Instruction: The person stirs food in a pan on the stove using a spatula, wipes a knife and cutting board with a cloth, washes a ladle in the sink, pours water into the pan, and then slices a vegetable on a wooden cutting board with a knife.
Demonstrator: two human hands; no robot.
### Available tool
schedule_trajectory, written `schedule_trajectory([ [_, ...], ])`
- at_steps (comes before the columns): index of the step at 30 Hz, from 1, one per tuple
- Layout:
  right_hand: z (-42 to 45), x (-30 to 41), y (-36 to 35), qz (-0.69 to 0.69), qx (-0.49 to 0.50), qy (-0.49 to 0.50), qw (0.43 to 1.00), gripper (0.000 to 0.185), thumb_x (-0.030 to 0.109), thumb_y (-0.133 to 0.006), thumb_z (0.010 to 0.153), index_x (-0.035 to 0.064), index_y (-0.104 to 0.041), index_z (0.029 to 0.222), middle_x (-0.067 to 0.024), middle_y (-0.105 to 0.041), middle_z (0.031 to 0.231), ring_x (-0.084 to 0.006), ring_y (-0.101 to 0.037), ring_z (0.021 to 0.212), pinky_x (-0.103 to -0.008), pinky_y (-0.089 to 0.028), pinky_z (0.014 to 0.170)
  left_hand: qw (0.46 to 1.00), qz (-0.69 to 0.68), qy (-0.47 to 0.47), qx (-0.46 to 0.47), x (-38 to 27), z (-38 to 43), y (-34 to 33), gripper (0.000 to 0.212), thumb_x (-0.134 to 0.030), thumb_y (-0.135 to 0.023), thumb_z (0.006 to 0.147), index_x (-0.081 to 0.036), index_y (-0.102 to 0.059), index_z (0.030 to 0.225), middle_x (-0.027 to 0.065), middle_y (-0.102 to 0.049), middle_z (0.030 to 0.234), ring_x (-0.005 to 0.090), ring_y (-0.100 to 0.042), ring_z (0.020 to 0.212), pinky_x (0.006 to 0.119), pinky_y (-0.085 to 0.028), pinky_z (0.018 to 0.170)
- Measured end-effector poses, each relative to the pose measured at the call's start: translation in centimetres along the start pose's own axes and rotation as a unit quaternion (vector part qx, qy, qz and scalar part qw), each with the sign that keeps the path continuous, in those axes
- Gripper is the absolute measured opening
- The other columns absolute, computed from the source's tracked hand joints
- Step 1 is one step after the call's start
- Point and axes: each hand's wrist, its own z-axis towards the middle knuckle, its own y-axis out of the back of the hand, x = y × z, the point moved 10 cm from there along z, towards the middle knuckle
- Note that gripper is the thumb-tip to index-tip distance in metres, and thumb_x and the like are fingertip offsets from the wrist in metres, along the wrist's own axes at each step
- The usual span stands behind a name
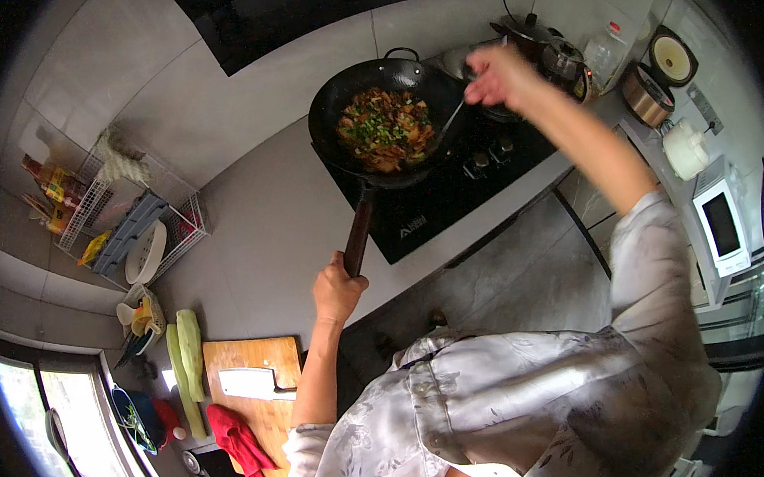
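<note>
A black wok [329, 154] sits over the dark glass gas hob [414, 227], tilted in this view. In it lies browned, sliced food with chopped green pieces [386, 131]. My left hand [339, 288] grips the wok's dark wooden handle [360, 233] near its end. Above the wok's right rim, my right hand [493, 77] is blurred; it holds a metal spatula [449, 126], whose lower end reaches the right side of the food. The spatula's upper end shows only in part behind the hand.
A cleaver [247, 381] and red cloth [237, 443] lie on a wooden cutting board [284, 354], beside peeled long gourds [190, 355]. A wire rack [196, 216] stands by the wall. Beyond the hob are a lidded pot [526, 30], glass kettle [562, 57] and rice cooker [648, 98].
</note>
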Motion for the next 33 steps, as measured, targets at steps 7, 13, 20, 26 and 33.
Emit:
schedule_trajectory([
  [7, 2.2, -10.6, -0.6, 0.34, -0.177, 0.012, 0.924, 0.019, 0.015, -0.051, 0.084, -0.0013, -0.043, 0.085, -0.0209, -0.058, 0.07, -0.031, -0.063, 0.057, -0.0356, -0.047, 0.044, 1.0, 0.025, -0.004, 0.019, -1.2, -0.4, 0.9, 0.036, -0.017, -0.067, 0.061, 0.0, -0.051, 0.09, 0.0218, -0.061, 0.071, 0.0407, -0.06, 0.073, 0.045, -0.048, 0.065],
  [13, 1.5, -7.3, 3.2, 0.287, -0.135, 0.003, 0.948, 0.014, 0.014, -0.049, 0.085, 0.0036, -0.042, 0.081, -0.0199, -0.058, 0.074, -0.0288, -0.065, 0.06, -0.0328, -0.05, 0.042, 0.999, 0.014, -0.035, -0.011, -0.9, -0.2, 1.5, 0.036, -0.018, -0.065, 0.062, -0.001, -0.051, 0.091, 0.0215, -0.061, 0.071, 0.0408, -0.06, 0.072, 0.046, -0.048, 0.064],
  [20, -3.6, -8.1, -0.8, 0.232, -0.072, -0.042, 0.969, 0.017, 0.015, -0.05, 0.085, -0.0003, -0.042, 0.086, -0.0196, -0.058, 0.074, -0.0288, -0.065, 0.056, -0.0353, -0.053, 0.041, 0.998, 0.051, -0.043, 0.002, -0.2, 0.4, 0.9, 0.038, -0.018, -0.064, 0.062, -0.001, -0.052, 0.094, 0.0215, -0.062, 0.072, 0.0405, -0.061, 0.071, 0.046, -0.049, 0.064],
  [26, -0.1, -12.3, -4.0, 0.404, -0.188, 0.054, 0.893, 0.024, 0.015, -0.05, 0.087, -0.006, -0.039, 0.091, -0.0237, -0.056, 0.074, -0.0355, -0.065, 0.058, -0.0384, -0.055, 0.044, 0.997, 0.049, -0.061, 0.017, -1.0, 0.2, 1.2, 0.041, -0.017, -0.065, 0.064, 0.001, -0.052, 0.099, 0.0226, -0.062, 0.073, 0.0406, -0.061, 0.072, 0.046, -0.049, 0.065],
  [33, -5.3, -1.5, 1.0, 0.099, -0.093, 0.051, 0.989, 0.018, 0.015, -0.05, 0.086, -0.0006, -0.046, 0.077, -0.0237, -0.061, 0.067, -0.0265, -0.066, 0.056, -0.0283, -0.053, 0.04, 0.997, 0.058, -0.051, 0.018, -0.3, 0.5, 1.4, 0.039, -0.016, -0.064, 0.064, 0.002, -0.052, 0.097, 0.0232, -0.062, 0.074, 0.041, -0.061, 0.073, 0.046, -0.049, 0.065],
])
